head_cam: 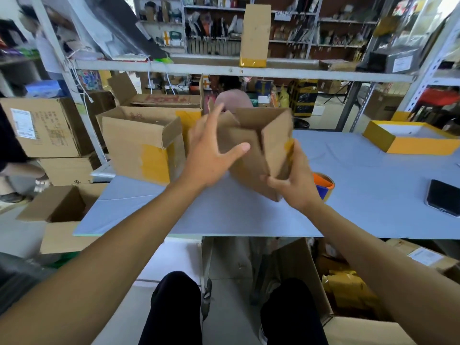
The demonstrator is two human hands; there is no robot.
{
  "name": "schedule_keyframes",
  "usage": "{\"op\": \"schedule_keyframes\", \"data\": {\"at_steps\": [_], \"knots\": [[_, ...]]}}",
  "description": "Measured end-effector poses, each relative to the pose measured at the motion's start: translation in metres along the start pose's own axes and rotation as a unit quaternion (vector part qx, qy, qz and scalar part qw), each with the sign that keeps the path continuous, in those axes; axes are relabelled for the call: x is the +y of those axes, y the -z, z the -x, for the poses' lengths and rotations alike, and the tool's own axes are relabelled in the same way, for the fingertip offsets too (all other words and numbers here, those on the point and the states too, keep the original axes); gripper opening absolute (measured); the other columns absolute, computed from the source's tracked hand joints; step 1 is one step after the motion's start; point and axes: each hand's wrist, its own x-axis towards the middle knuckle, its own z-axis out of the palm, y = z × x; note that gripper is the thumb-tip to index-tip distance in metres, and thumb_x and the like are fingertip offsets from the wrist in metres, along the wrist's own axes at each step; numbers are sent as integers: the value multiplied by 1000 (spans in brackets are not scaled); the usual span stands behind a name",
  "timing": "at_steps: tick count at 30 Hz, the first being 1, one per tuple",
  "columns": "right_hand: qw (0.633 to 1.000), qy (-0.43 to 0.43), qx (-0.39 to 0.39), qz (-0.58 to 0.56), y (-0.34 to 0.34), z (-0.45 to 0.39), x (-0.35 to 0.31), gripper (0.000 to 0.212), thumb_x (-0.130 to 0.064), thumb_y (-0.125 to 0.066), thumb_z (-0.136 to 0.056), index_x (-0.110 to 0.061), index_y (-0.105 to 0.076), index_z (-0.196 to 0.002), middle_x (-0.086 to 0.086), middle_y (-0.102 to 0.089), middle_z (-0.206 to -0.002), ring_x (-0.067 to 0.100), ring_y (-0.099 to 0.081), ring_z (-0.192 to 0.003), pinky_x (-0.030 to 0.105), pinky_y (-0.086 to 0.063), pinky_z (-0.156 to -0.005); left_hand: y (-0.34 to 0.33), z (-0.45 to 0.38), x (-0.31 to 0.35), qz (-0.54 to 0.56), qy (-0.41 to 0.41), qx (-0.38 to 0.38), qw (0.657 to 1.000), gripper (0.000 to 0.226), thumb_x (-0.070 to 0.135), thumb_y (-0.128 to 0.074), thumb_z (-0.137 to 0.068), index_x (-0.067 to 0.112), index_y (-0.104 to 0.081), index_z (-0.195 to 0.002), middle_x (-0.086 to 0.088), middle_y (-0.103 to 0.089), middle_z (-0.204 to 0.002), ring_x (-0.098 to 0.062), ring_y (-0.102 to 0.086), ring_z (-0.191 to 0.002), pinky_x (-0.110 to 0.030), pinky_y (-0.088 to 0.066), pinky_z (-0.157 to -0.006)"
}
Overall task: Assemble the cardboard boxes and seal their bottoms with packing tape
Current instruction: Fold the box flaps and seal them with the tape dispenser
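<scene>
A small brown cardboard box (258, 143) is held tilted above the grey table (348, 195), its open flaps facing me. My right hand (293, 180) grips its lower right corner, where a strip of yellow tape shows. My left hand (211, 155) is spread wide against the box's left side, fingers apart. A roll of packing tape (324, 184) with an orange and blue core lies on the table just behind my right hand.
A larger open box (142, 145) with yellow tape stands at the table's left. A yellow-sided tray box (410, 141) sits far right, and a black phone (444, 197) lies near the right edge. Open cartons stand on the floor left and right of my knees.
</scene>
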Motion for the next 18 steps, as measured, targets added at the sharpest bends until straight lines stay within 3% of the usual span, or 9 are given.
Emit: {"op": "schedule_keyframes", "data": {"at_steps": [2, 3, 6, 8, 10, 14, 16, 18], "knots": [[982, -16, -32, -187, 8, -2, -2, 79, -33, -78, -80, -46, -25, -138, -12, -51, -128, 7, -54, -114, 37, -51, -93, 5, -7, -21, 14, 98, -20, 995, 119, 52, -83, -72, 29, -5, -158, -5, -11, -165, -24, -8, -152, -46, -17, -119], [971, -17, -49, -232, 9, -2, -3, 76, -25, -75, -84, -50, -26, -136, -17, -53, -125, 1, -57, -110, 32, -52, -90, 4, -8, -29, 49, 145, -39, 988, 128, 51, -87, -67, 28, 1, -158, -4, -8, -166, -24, -7, -152, -49, -17, -121], [957, -23, -102, -271, 1, -6, -1, 76, -21, -70, -88, -52, -23, -139, -16, -53, -129, 0, -57, -113, 27, -54, -88, -4, -9, -54, 111, 194, -68, 972, 134, 52, -92, -56, 30, -6, -156, 1, -35, -155, -24, -35, -142, -54, -37, -113], [967, -34, -96, -232, -6, -13, 2, 77, -30, -71, -88, -52, -24, -145, -15, -47, -143, 8, -49, -129, 38, -51, -99, -7, -10, -63, 62, 199, -58, 976, 111, 44, -87, -65, 34, -16, -150, 4, -47, -144, -27, -46, -133, -57, -42, -107], [985, -35, -50, -162, -11, -24, 3, 74, -25, -65, -92, -42, -24, -151, -10, -44, -149, 16, -44, -134, 45, -46, -105, -9, -12, -65, 10, 189, -45, 981, 93, 26, -80, -81, 35, -15, -147, -1, -50, -141, -32, -49, -129, -57, -44, -104], [993, -68, 2, -100, -24, -48, 2, 76, -3, -58, -94, -34, -22, -153, 4, -48, -145, 25, -51, -127, 36, -48, -93, -13, -19, -68, -53, 170, -62, 982, 100, 19, -76, -86, 40, -1, -149, -7, -48, -143, -34, -54, -123, -51, -50, -98], [995, -91, -10, -39, -37, -58, 5, 75, -2, -57, -92, -32, -21, -150, 11, -54, -136, 31, -58, -116, 45, -54, -89, -20, -23, -79, -60, 192, -81, 976, 104, 21, -75, -86, 33, 5, -151, -11, -52, -135, -33, -60, -107, -44, -56, -83], [994, -104, -19, 16, -51, -65, 12, 67, -6, -54, -90, -28, -22, -144, 15, -61, -119, 33, -60, -98, 52, -56, -78, -27, -21, -88, -68, 205, -87, 973, 107, 23, -74, -87, 28, 9, -154, -5, -51, -122, -22, -57, -84, -22, -51, -55]]}}
